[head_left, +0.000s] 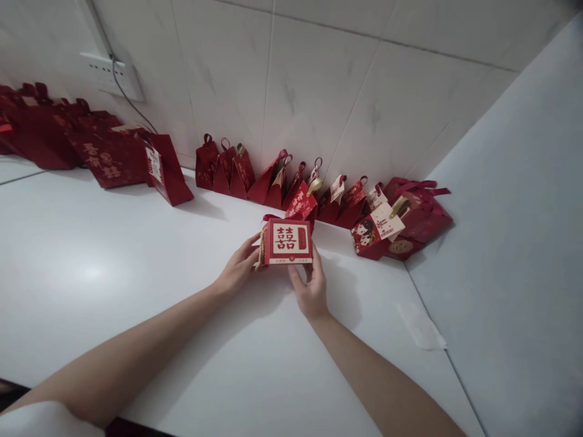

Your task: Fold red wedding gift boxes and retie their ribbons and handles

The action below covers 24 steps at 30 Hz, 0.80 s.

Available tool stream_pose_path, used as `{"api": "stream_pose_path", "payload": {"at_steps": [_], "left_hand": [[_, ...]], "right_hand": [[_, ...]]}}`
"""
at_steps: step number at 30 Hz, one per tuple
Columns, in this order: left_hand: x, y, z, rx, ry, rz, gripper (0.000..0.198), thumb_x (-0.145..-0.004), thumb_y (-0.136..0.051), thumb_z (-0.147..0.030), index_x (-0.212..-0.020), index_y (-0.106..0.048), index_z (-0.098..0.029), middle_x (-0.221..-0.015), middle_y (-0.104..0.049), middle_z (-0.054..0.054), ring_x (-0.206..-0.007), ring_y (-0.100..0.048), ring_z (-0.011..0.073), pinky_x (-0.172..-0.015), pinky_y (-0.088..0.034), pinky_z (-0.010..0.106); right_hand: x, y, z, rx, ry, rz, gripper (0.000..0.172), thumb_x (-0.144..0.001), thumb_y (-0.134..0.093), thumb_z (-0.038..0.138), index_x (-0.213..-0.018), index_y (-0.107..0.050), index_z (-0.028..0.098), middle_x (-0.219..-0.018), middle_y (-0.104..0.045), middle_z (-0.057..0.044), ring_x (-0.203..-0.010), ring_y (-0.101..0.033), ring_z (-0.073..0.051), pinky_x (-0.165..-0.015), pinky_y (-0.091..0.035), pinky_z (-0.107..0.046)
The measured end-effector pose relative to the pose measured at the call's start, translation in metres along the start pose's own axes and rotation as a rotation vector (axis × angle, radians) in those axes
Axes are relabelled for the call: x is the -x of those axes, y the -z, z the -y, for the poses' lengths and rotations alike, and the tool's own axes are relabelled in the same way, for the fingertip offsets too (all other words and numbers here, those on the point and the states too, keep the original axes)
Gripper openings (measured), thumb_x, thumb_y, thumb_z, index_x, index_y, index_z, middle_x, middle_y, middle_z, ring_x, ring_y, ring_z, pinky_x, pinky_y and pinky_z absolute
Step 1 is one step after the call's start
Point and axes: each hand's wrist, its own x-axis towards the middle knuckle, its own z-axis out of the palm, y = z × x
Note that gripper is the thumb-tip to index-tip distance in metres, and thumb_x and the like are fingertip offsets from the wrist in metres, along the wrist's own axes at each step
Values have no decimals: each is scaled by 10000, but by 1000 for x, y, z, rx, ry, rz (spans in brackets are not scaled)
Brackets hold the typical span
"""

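— White sleeve (pixel 50 419) at lower left; bare forearms (pixel 150 346) extended over the white table (pixel 204 376). Nearest loose item?

— Pale slip (pixel 421 328), flat near the right edge, well apart from both hands. Low risk, by judgement.

— Next out: contact?

— Red box (pixel 291 243) with cream double-happiness panel, mid-table, just in front of the row. Clasped between left hand (pixel 239 265) and right hand (pixel 311 291): left fingers against the left side, right fingers along the right side, thumb by the lower front edge. Resting or lifted: cannot tell.

— Weak point?

— Twisted cord (pixel 262 246) at the left side, right by the left fingers. Could get pinned under a fingertip and tug the box askew. Also possible: dented sides, from too hard a squeeze on apparently thin card; or a tilt, from uneven support below.

— Just behind?

— Red tag (pixel 300 203) under a gold loop (pixel 314 187). Possible knock there, from pushing too far back. Beyond, small red bags (pixel 264 188) close together along the tiled wall (pixel 228 91): liable to topple one into another if nudged, for lack of spacing.

— Flanks?

— Ribboned bag (pixel 416 212) at right, cartoon tag (pixel 387 223) before it; loose ribbon, a likely snag for a wide swing. Triangular box (pixel 172 170) at left, more isolated, less exposed.

— Farthest?

— Large red bags (pixel 109 161), then grey cable (pixel 127 97) from the wall socket (pixel 98 70). Snagging conceivable, but remote from the present grip.
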Motion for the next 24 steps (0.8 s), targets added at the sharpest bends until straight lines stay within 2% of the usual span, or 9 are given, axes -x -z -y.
{"api": "stream_pose_path", "payload": {"at_steps": [4,8,11,13,14,17,19,20,24], "left_hand": [[2,-3,1,152,101,35,636,-857,-571,-620,-1328,-570,-193,-1296,-649,123,-1228,-573,305,-1003,-497,424],[5,-5,-5,242,264,-36,557,-806,-650,-548,-1194,-633,-148,-1063,-728,125,-989,-673,275,-848,-575,383],[8,-6,-12,385,385,-16,631,-842,-526,-606,-1239,-599,-120,-910,-726,121,-824,-703,263,-778,-599,405],[11,-7,-15,491,458,123,728,-855,-456,-654,-1302,-550,-87,-925,-719,142,-845,-718,278,-817,-596,408],[13,-7,-15,535,487,218,776,-853,-441,-678,-1326,-526,-69,-946,-715,156,-870,-723,287,-831,-594,397],[16,-5,-14,639,553,465,870,-835,-449,-728,-1365,-469,-38,-997,-701,186,-929,-724,305,-832,-593,354],[15,-3,-12,709,573,537,906,-810,-489,-744,-1367,-453,-30,-1012,-697,196,-948,-722,309,-845,-591,349],[15,-1,-10,749,572,542,913,-800,-510,-743,-1360,-454,-25,-1018,-695,201,-962,-720,309,-861,-587,350],[13,1,-7,879,560,487,883,-791,-528,-749,-1306,-496,-32,-1042,-691,211,-983,-715,299,-907,-574,365]], "right_hand": [[-2,3,-3,312,277,-9,602,-922,-607,258,-1482,-391,305,-1500,-454,-83,-1396,-417,-269,-1151,-373,-508],[0,3,2,427,462,-83,625,-884,-653,217,-1451,-414,332,-1453,-474,-85,-1364,-452,-271,-1145,-377,-522],[0,2,2,364,365,-136,810,-824,-731,308,-1506,-294,291,-1547,-334,-128,-1433,-345,-311,-1161,-326,-560],[-1,2,0,255,219,-55,805,-848,-700,369,-1514,-259,274,-1547,-342,-143,-1421,-365,-311,-1139,-357,-550],[0,2,-1,185,144,-1,750,-871,-669,392,-1501,-280,271,-1507,-406,-144,-1371,-435,-300,-1103,-407,-528],[1,3,-3,1,-39,119,561,-919,-595,441,-1414,-389,278,-1256,-607,-111,-992,-662,-231,-846,-577,-407],[2,3,-2,-52,-103,137,523,-924,-586,457,-1387,-419,280,-1158,-633,-90,-804,-663,-188,-712,-589,-354],[2,4,-2,-57,-114,137,526,-924,-586,459,-1391,-423,278,-1162,-628,-92,-810,-661,-188,-710,-587,-352],[1,3,1,-38,-107,144,505,-933,-578,450,-1384,-450,262,-1254,-602,-111,-1086,-625,-249,-867,-559,-398]]}}
